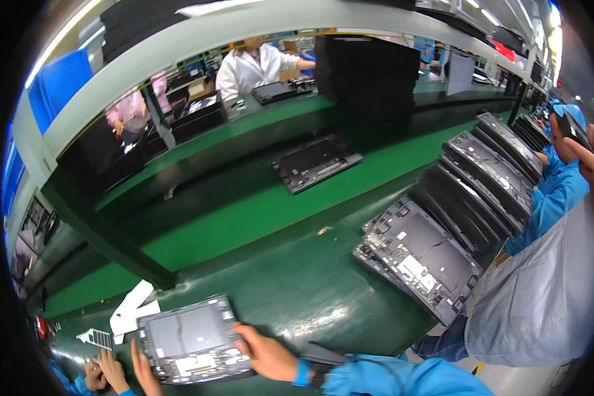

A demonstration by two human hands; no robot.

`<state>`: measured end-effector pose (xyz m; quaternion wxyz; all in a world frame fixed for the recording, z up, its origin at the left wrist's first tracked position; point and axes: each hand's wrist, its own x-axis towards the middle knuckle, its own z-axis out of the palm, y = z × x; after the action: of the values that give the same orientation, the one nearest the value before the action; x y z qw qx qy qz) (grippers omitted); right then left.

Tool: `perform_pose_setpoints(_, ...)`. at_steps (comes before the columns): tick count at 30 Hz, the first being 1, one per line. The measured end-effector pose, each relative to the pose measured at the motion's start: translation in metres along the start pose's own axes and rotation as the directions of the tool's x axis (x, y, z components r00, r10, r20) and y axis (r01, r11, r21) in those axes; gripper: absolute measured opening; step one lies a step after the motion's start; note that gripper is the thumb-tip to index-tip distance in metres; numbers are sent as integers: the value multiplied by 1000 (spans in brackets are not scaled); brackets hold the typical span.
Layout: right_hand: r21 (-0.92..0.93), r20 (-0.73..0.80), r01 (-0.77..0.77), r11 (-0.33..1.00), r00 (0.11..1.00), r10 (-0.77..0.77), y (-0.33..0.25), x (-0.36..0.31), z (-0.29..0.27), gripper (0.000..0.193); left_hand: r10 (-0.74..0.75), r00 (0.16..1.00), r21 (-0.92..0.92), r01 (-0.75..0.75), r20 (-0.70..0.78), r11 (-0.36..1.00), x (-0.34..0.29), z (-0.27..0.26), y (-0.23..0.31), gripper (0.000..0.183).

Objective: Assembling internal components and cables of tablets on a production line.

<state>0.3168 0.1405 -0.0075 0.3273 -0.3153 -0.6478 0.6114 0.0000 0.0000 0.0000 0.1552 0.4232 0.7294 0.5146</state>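
At the far lower left, a co-worker's hands in blue sleeves are close together at the edge of the dark green tabletop, just below a small white card with grey panels. Next to the card lie folded white sheets, partly behind the device. The wearer's left hand comes in from the lower edge with a digit extended along the left side of an opened tablet-like casing; whether it grips underneath cannot be told. The casing is at the lower left, over the tabletop, its inner side up, probably so the circuitry along its near edge can be seen. The wearer's right hand is closed on the casing's right edge, the thumb on top, seemingly to steady it without covering the inside. Farther back, a similar casing lies alone on a brighter green surface. To the right, more casings lie in overlapping, leaning stacks, perhaps to save room. Beyond them, at the far right, is a person in blue sleeves and a grey apron.
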Motion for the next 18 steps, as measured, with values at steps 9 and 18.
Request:
perform_pose_setpoints(9,57,-6,175,983,985,-175,-22,-35,-20,30,-217,970,410,243,-109,879,44,-23,-27,50)
perform_pose_setpoints(18,-628,-746,59,776,238,-622,-41,-271,-224,17,557,533,-196,-587,638,786,-36,319,266,60)
